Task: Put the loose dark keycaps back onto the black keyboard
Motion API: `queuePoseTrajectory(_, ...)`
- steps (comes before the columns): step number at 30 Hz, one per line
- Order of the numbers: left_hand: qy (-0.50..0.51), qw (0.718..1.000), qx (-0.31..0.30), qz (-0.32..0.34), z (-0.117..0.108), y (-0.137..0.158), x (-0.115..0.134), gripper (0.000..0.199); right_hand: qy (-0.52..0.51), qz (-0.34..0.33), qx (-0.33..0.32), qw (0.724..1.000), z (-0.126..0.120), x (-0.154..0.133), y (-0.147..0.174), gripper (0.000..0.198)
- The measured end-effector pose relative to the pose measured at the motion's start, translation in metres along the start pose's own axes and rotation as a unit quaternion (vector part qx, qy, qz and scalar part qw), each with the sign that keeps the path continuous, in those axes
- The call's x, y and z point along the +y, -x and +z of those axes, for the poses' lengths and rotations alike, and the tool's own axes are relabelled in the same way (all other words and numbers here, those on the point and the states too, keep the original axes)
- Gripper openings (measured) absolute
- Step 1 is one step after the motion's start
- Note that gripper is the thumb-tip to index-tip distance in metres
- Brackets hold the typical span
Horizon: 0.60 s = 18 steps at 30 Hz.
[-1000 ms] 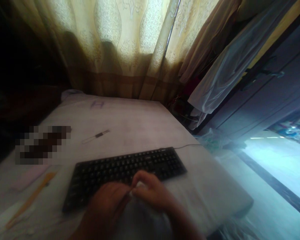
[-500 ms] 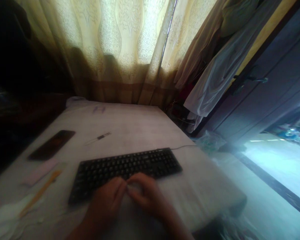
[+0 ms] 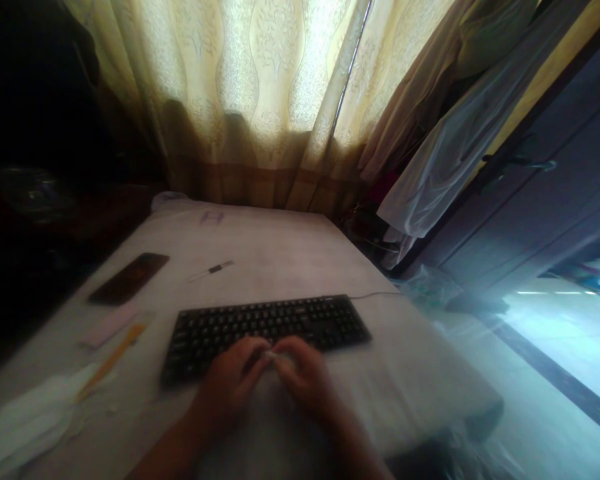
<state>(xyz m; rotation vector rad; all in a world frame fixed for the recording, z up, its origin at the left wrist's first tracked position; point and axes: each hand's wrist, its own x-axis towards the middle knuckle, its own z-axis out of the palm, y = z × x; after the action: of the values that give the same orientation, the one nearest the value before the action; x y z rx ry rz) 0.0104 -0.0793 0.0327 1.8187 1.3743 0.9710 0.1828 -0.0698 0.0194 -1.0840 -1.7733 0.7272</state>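
My left hand (image 3: 237, 373) and my right hand (image 3: 305, 377) meet at the fingertips over the near edge of a black keyboard (image 3: 325, 327). Both are closed in a pinch around a tiny pale thing (image 3: 269, 355), too small and blurred to name. The keyboard lies at a slight slant on the cloth-covered table (image 3: 400, 373), and its lower middle keys are hidden behind my hands. A thin cable (image 3: 375, 293) runs from its far right corner over the table's edge.
Left of the keyboard lie a dark phone (image 3: 130, 278), a pink block (image 3: 109, 325), an orange stick-like tool (image 3: 113, 360) and a crumpled white cloth or tissue (image 3: 35, 417). Behind the keyboard is a thin tool with a dark middle (image 3: 215, 269). A curtain (image 3: 275, 80) hangs behind the table.
The view has shifted, so the table and everything on it sit farther right in the picture. My hands stay pinched together at the keyboard's near edge, with the fingers slightly rearranged.
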Motion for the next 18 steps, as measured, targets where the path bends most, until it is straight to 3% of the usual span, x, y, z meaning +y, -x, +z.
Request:
queuePoseTrajectory(8,0.038,0.995,-0.044,-0.081,-0.003,-0.006,0.007,0.035,0.039,-0.097,0.002,0.995,-0.013,-0.005,-0.013,0.008)
queuePoseTrajectory(10,-0.013,0.998,-0.044,-0.046,-0.006,-0.006,0.004,0.035,0.069,-0.100,0.019,0.992,-0.029,0.001,-0.027,0.010)
queuePoseTrajectory(13,-0.130,0.987,-0.034,0.085,-0.021,-0.011,-0.008,0.027,0.142,-0.054,0.055,0.987,-0.056,0.015,-0.053,0.009)
queuePoseTrajectory(16,-0.257,0.942,0.063,0.205,-0.049,-0.021,-0.029,0.026,0.218,0.010,0.004,0.976,-0.072,0.027,-0.075,0.011)
queuePoseTrajectory(18,-0.309,0.922,0.130,0.194,-0.073,-0.027,-0.049,0.032,0.241,0.036,-0.028,0.969,-0.073,0.031,-0.083,0.012)
